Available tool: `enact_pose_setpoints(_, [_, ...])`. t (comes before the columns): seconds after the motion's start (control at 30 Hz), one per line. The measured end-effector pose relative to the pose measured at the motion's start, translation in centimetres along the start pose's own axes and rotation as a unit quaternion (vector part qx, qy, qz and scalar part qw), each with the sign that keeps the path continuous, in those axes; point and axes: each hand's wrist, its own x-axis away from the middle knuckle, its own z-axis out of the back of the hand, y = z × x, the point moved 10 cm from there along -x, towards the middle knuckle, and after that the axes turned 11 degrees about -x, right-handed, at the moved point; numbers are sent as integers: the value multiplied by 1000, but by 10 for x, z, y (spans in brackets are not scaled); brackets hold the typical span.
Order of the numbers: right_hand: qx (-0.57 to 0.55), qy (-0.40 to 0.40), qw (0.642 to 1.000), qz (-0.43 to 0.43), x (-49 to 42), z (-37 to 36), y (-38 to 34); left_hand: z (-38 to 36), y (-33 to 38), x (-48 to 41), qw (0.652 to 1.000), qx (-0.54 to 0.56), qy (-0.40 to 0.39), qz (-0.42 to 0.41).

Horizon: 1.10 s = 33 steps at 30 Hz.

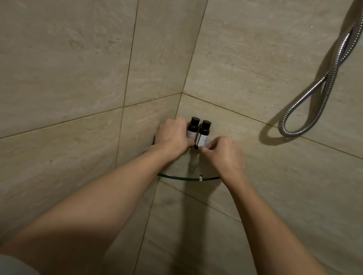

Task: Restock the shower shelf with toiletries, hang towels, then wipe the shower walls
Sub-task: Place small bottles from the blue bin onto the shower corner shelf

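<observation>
Two small dark bottles stand upright and touching each other at the back of a glass corner shelf (183, 178), right in the angle where the two tiled walls meet. The left bottle (192, 128) sits against the curled fingers of the left hand (172, 134), which closes around its lower part; the right bottle (204, 132) has the right hand (224, 155) just beside its base, thumb and forefinger pinched narrowly at its foot. Both bottles are cylindrical, brown and translucent-looking, with round black caps and pale labels too small to read. The shelf is a clear quarter-round pane with a greenish edge and a small metal fitting at its front rim. The walls (70, 46) are large matte beige tiles with stone-like streaks and thin grout lines. A ribbed chrome shower hose (312, 96) hangs looped on the right wall.
</observation>
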Motion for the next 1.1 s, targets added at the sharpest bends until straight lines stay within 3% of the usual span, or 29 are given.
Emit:
enact_pose_setpoints(0.23, [-1,15,1000,7,0,2,-1,-4,3,-4,1000,-15,3,-15])
enact_pose_setpoints(0.5, [-98,-3,995,-9,-4,-1,-3,-2,6,-5,999,-40,9,-18])
enact_pose_setpoints(0.73, [-37,-40,998,23,-2,2,-9,-5,5,-4,999,-30,10,-19])
enact_pose_setpoints(0.93, [-128,-64,990,18,-7,-5,-11,-1,5,-4,998,-49,18,-24])
enact_pose_setpoints(1.1, [-101,-15,995,4,-4,-5,-7,-2,6,-3,999,-43,16,-20])
